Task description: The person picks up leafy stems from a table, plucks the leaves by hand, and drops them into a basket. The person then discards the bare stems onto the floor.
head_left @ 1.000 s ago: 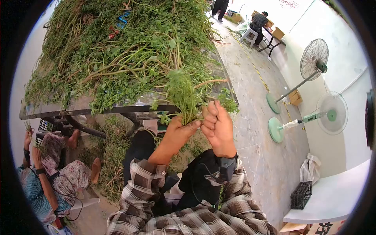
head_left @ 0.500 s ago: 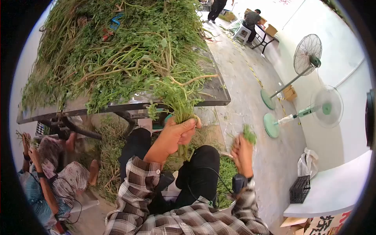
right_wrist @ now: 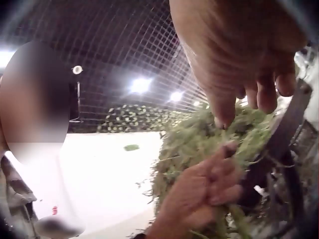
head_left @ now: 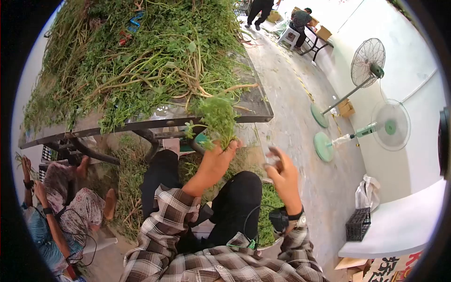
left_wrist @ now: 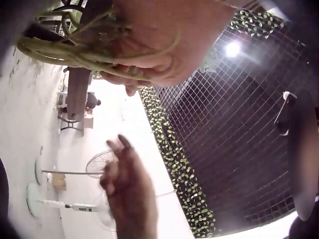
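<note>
My left hand (head_left: 212,164) grips a bunch of leafy green stems (head_left: 216,113) just in front of the table edge, leaves pointing up. In the left wrist view, the lower stems (left_wrist: 65,57) stick out from beneath its curled fingers. To the right, my right hand (head_left: 285,181) is raised apart from the bunch, fingers loosely bent with nothing between them. The right wrist view also shows this hand (right_wrist: 239,55) empty, its fingers hanging over the greens. Below it, beside my knee, is a heap of picked greens (head_left: 268,214) in a round container.
A big pile of leafy stalks (head_left: 141,61) covers the dark table (head_left: 256,115). More stalks (head_left: 129,202) litter the floor at left, near a seated person (head_left: 56,216). Two standing fans (head_left: 369,63) and a black crate (head_left: 358,224) stand at right. Other people are farther back.
My right hand pulled away from the bunch to the right with a small sprig, and now the sprig is out of it and the hand has risen. The left hand keeps holding the bunch.
</note>
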The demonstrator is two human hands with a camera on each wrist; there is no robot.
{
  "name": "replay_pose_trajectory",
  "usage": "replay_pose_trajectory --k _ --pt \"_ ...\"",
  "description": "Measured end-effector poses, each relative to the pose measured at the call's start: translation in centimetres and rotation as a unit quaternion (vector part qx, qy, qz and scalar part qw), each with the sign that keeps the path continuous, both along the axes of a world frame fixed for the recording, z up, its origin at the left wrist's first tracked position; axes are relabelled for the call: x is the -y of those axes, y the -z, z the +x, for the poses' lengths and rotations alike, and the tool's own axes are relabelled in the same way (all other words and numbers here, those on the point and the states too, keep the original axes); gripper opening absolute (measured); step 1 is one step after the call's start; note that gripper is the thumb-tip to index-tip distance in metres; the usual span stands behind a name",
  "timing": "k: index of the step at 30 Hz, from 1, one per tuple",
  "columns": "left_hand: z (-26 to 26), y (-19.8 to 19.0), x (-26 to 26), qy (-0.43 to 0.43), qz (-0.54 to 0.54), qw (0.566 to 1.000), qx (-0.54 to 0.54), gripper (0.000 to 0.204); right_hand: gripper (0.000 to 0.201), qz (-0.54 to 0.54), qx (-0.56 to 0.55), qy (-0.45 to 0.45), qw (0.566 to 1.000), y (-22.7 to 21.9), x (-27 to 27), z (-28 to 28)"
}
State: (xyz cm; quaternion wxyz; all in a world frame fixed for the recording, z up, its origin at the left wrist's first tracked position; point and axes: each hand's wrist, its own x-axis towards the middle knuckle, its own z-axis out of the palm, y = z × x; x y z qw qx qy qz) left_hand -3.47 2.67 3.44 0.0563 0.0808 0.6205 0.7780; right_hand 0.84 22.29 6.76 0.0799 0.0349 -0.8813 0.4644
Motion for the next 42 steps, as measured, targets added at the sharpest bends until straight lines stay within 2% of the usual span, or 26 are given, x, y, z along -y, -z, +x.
replay_pose_trajectory --k 2,4,5,7,8,10,11,13,14,16,17,20,22,23,25,26,28,29,31,32,33,34,35,37,41,42 --pt "-0.1 1.9 -0.8 -0.020 -0.045 0.998 -0.044 0.018 0.056 0.015 -0.043 -0.062 0.997 -3.1 4.2 -1.6" --pt "-0.4 3.4 -1.5 -0.051 0.053 0.990 -0.118 0.015 0.062 0.031 -0.053 -0.091 0.994 -3.9 6.9 -3.0" --pt "-0.5 3.6 -1.4 -0.052 0.053 0.990 -0.119 0.015 0.065 0.067 -0.081 -0.090 0.990 -3.5 7.8 -3.7" --pt "-0.2 3.0 -1.0 -0.075 -0.076 0.980 -0.169 0.019 0.061 0.165 -0.115 -0.090 0.975 -2.9 9.1 -4.5" --pt "-0.1 2.6 -0.7 -0.077 -0.075 0.980 -0.168 0.019 0.061 0.166 -0.114 -0.093 0.975 -2.6 9.2 -5.1" --pt "0.1 2.2 -0.1 -0.072 -0.205 0.964 -0.156 0.014 0.046 0.067 -0.210 -0.181 0.958 -1.9 9.4 -6.0" --pt "0.1 2.5 0.1 -0.074 -0.204 0.964 -0.153 0.014 0.046 0.067 -0.208 -0.184 0.958 -1.8 9.5 -5.8" --pt "-0.1 2.5 0.5 -0.089 -0.240 0.948 -0.190 0.011 0.021 -0.127 -0.084 -0.194 0.969 -1.5 9.7 -5.3" --pt "-0.1 2.4 0.6 -0.090 -0.239 0.948 -0.189 0.011 0.021 -0.125 -0.083 -0.196 0.969 -1.6 9.5 -5.3" --pt "0.1 0.0 1.3 -0.036 -0.166 0.984 -0.061 0.015 0.015 -0.255 0.121 -0.171 0.944 -1.9 8.8 -5.1" --pt "0.2 -0.6 1.4 -0.037 -0.165 0.984 -0.060 0.015 0.015 -0.254 0.122 -0.171 0.944 -1.1 8.3 -5.2" --pt "0.1 -1.0 1.6 -0.001 -0.072 0.994 -0.079 0.016 0.016 -0.373 0.149 -0.147 0.904 0.7 7.5 -5.4" --pt "-0.2 -0.5 1.9 0.036 -0.024 0.999 0.018 0.020 0.019 -0.455 0.181 -0.096 0.866 -0.4 7.8 -4.9" --pt "-0.3 -0.4 2.2 0.036 -0.024 0.999 0.018 0.020 0.019 -0.455 0.182 -0.096 0.866 -0.3 7.7 -4.9" --pt "-0.2 -0.7 2.8 0.139 0.157 0.965 0.158 0.014 0.020 -0.439 0.210 -0.054 0.872 -0.3 7.3 -4.7" --pt "-0.1 -1.1 2.8 0.140 0.156 0.965 0.159 0.014 0.020 -0.441 0.209 -0.052 0.871 -0.3 6.9 -4.7" --pt "0.0 -2.0 2.7 0.137 0.192 0.951 0.201 0.039 0.023 -0.412 0.163 -0.185 0.877 -0.4 6.0 -4.8" --pt "0.0 -1.8 2.6 0.137 0.192 0.951 0.202 0.039 0.023 -0.412 0.164 -0.185 0.877 -0.5 5.8 -4.7" --pt "-0.1 -1.0 2.3 0.152 0.156 0.966 0.142 0.032 0.033 -0.285 0.072 -0.226 0.929 -0.7 5.6 -4.1" --pt "-0.2 -0.7 2.3 0.152 0.156 0.966 0.143 0.032 0.033 -0.285 0.073 -0.225 0.929 -0.8 5.5 -4.5" --pt "-0.3 -0.5 2.3 0.156 0.152 0.966 0.136 0.031 0.040 -0.142 -0.055 -0.272 0.950 -1.0 5.4 -5.3" --pt "-0.3 -0.4 2.4 0.160 0.149 0.967 0.130 0.030 0.046 0.007 -0.180 -0.308 0.934 -1.1 5.3 -5.6" --pt "-0.3 -0.5 2.4 0.160 0.148 0.967 0.131 0.030 0.046 0.006 -0.180 -0.307 0.934 -1.2 4.8 -5.5" --pt "-0.1 -1.4 2.4 0.159 0.126 0.970 0.137 0.028 0.052 -0.135 0.090 -0.291 0.943 -1.5 3.4 -5.2" --pt "-0.1 -1.1 2.5 0.167 0.170 0.959 0.153 0.032 0.056 -0.196 0.149 -0.316 0.916 -1.3 2.8 -5.4" --pt "-0.2 -0.9 2.6 0.171 0.123 0.967 0.142 0.030 0.051 -0.178 0.147 -0.306 0.924 -2.6 3.7 -4.9"
